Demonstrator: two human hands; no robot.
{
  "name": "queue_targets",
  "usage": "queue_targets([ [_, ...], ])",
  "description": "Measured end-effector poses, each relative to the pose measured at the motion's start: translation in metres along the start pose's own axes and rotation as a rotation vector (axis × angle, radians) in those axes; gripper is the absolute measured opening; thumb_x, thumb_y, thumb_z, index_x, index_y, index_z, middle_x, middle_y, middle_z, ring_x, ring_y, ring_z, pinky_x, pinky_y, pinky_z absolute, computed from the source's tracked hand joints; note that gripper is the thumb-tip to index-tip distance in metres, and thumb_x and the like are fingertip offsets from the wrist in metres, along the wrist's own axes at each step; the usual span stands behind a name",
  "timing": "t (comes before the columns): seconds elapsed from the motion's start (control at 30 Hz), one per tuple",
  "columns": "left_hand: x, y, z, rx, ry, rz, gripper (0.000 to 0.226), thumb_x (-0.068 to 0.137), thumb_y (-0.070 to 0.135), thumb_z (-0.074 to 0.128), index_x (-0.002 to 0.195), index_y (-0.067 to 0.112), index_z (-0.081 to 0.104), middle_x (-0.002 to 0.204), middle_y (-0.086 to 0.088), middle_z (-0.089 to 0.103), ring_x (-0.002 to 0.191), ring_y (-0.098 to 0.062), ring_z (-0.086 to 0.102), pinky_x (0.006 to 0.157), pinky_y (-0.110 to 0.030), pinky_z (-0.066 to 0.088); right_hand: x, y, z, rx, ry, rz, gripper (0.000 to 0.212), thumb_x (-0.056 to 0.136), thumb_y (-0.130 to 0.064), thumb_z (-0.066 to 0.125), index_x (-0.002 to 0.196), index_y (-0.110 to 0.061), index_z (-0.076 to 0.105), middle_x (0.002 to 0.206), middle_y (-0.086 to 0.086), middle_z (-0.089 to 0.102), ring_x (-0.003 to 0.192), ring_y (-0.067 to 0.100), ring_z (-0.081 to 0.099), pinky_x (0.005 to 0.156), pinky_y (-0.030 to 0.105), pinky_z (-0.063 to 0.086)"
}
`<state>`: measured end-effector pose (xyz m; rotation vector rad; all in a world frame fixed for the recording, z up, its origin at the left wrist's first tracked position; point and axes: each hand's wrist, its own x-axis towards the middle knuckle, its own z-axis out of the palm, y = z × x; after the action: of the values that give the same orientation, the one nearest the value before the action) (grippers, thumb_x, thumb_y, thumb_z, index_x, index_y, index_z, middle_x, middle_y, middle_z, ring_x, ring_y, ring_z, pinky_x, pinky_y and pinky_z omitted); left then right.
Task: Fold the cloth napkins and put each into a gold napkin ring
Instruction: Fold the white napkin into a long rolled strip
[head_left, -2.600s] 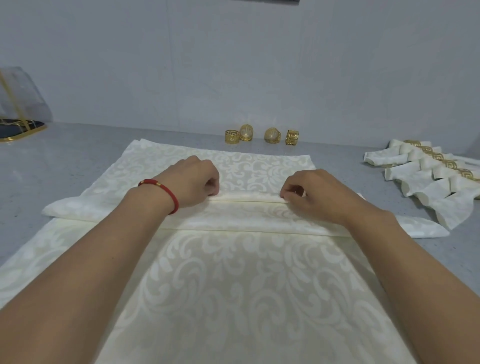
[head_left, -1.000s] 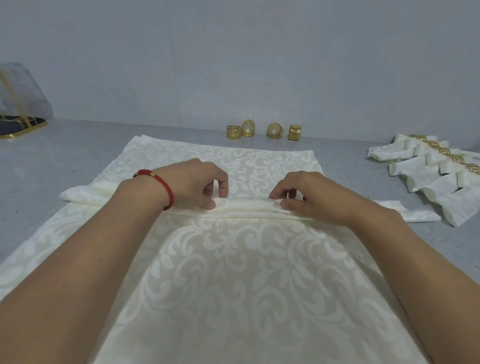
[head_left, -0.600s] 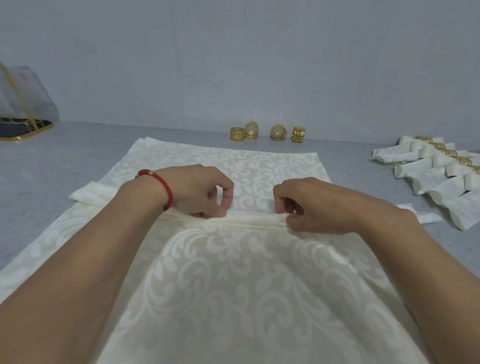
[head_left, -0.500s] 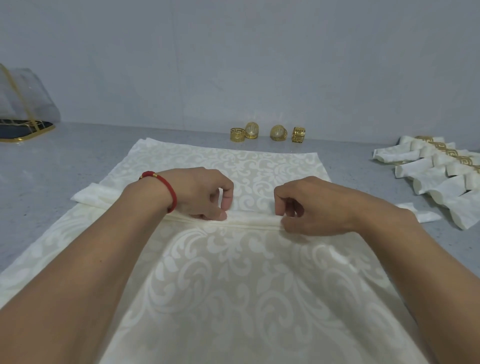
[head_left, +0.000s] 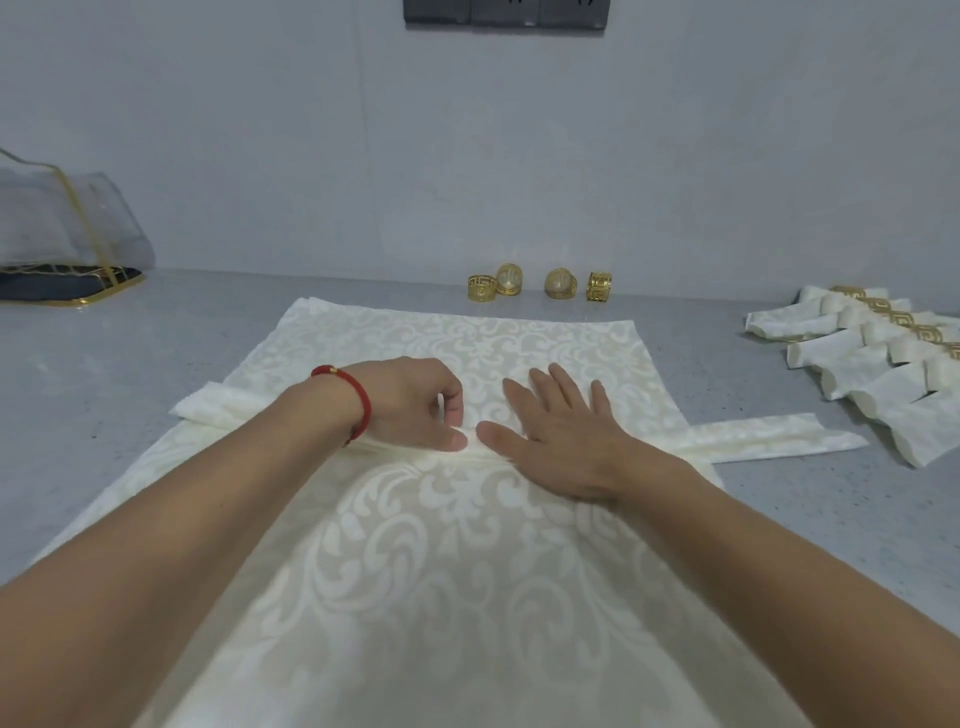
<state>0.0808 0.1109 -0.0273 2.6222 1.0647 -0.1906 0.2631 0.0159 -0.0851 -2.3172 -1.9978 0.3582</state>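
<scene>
- While the cream damask napkin (head_left: 467, 545) lies spread over the grey counter (head_left: 104, 415), a pleated band of it runs crosswise under both hands, its ends sticking out past the cloth's edges on either side.
- Left hand (head_left: 410, 405), with a red cord bracelet (head_left: 353, 400) at the wrist: fingers curled, thumb and forefinger pinching the band's top edge.
- Right hand (head_left: 561, 436): flat, fingers straight and spread, pressing the pleat down, gripping nothing.
- Four gold napkin rings (head_left: 540, 286) wait by the wall, well apart from the hands; the finished napkins (head_left: 883, 374), each in its ring, lie in a row at the right.
- Risk, as I judge it: the pleats are held at the middle only, so the free ends may spring open or skew once the flat hand lifts.
- A pull from the pinching hand alone could drag the band crooked, leaving uneven folds.
- If the stack bulks unevenly, it may jam in a ring or slump loose.
</scene>
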Motion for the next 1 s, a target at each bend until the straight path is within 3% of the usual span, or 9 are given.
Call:
queue_targets([
  [0.2,-0.007,0.029,-0.012,0.320,-0.158,-0.085,0.030,0.097,0.050,0.049,0.107,0.022,0.053,0.102,0.007,0.056,0.097,-0.019,0.059,0.093,-0.041,0.053,-0.001,0.002,-0.004,0.016,-0.024,-0.017,0.089,0.092,-0.082,0.019,0.163,-0.033,-0.005,0.170,0.003,-0.017,0.153,0.019,-0.030,0.121,0.057,-0.018],
  [0.37,-0.011,0.061,-0.009,0.515,-0.161,-0.152,0.040,0.100,0.042,0.046,0.127,0.013,0.052,0.118,-0.006,0.060,0.102,-0.027,0.063,0.087,-0.038,0.054,-0.005,0.000,-0.002,-0.010,0.021,-0.015,0.097,0.086,-0.088,0.016,0.163,-0.032,-0.003,0.171,0.006,-0.013,0.154,0.023,-0.026,0.120,0.061,-0.017],
  [0.5,-0.007,0.073,-0.021,0.335,-0.277,-0.243,0.035,0.095,0.023,0.054,0.127,0.008,0.055,0.108,-0.012,0.072,0.072,-0.024,0.065,0.052,-0.024,0.050,-0.003,-0.001,0.000,-0.022,0.038,-0.018,0.099,0.086,-0.089,0.017,0.163,-0.030,-0.002,0.171,0.007,-0.011,0.155,0.024,-0.025,0.119,0.063,-0.017],
  [0.63,-0.007,0.063,-0.039,-0.146,-0.453,-0.214,0.034,0.097,0.009,0.044,0.124,-0.006,0.058,0.088,-0.021,0.068,0.074,-0.031,0.069,0.072,-0.035,0.056,-0.004,-0.002,-0.002,-0.003,0.022,-0.026,0.107,0.081,-0.093,0.013,0.164,-0.027,-0.002,0.171,0.007,-0.010,0.155,0.024,-0.023,0.120,0.063,-0.017],
  [0.77,-0.008,0.045,-0.041,-0.188,-0.520,-0.040,0.024,0.100,0.006,0.052,0.123,0.004,0.053,0.100,-0.018,0.075,0.097,-0.033,0.072,0.080,-0.037,0.054,-0.001,-0.001,-0.010,0.083,-0.042,-0.028,0.092,0.094,-0.080,0.024,0.164,-0.024,0.004,0.172,0.004,-0.007,0.156,0.019,-0.021,0.122,0.057,-0.016],
  [0.83,-0.005,0.036,-0.036,-0.206,-0.452,0.022,0.024,0.100,0.021,0.060,0.119,0.005,0.059,0.095,-0.012,0.077,0.092,-0.027,0.073,0.075,-0.035,0.053,-0.004,0.002,-0.023,0.212,-0.046,-0.040,0.069,0.102,-0.061,0.037,0.160,-0.024,0.028,0.170,0.000,0.013,0.158,0.019,-0.004,0.125,0.053,-0.007],
  [0.87,-0.003,0.032,-0.033,-0.216,-0.411,0.037,0.024,0.099,0.026,0.062,0.115,0.008,0.063,0.091,-0.010,0.077,0.087,-0.025,0.072,0.074,-0.034,0.053,-0.006,0.005,-0.032,0.334,-0.061,-0.047,0.056,0.103,-0.052,0.044,0.153,-0.026,0.042,0.165,-0.003,0.028,0.156,0.019,0.014,0.126,0.049,0.006],
  [0.93,0.001,0.025,-0.027,-0.225,-0.332,0.067,0.019,0.097,0.031,0.065,0.105,0.015,0.068,0.081,-0.007,0.073,0.077,-0.020,0.067,0.072,-0.033,0.055,-0.015,0.017,-0.045,0.594,-0.084,-0.069,0.035,0.101,-0.043,0.057,0.132,-0.030,0.064,0.143,-0.011,0.056,0.131,0.012,0.049,0.105,0.030,0.038],
  [1.0,0.005,0.018,-0.021,-0.220,-0.258,0.092,0.016,0.095,0.037,0.065,0.097,0.022,0.070,0.078,-0.004,0.067,0.072,-0.017,0.062,0.070,-0.031,0.054,-0.021,0.035,-0.055,0.588,-0.046,-0.101,0.019,0.098,-0.038,0.066,0.111,-0.028,0.076,0.112,-0.020,0.070,0.106,0.004,0.061,0.082,0.019,0.042],
])
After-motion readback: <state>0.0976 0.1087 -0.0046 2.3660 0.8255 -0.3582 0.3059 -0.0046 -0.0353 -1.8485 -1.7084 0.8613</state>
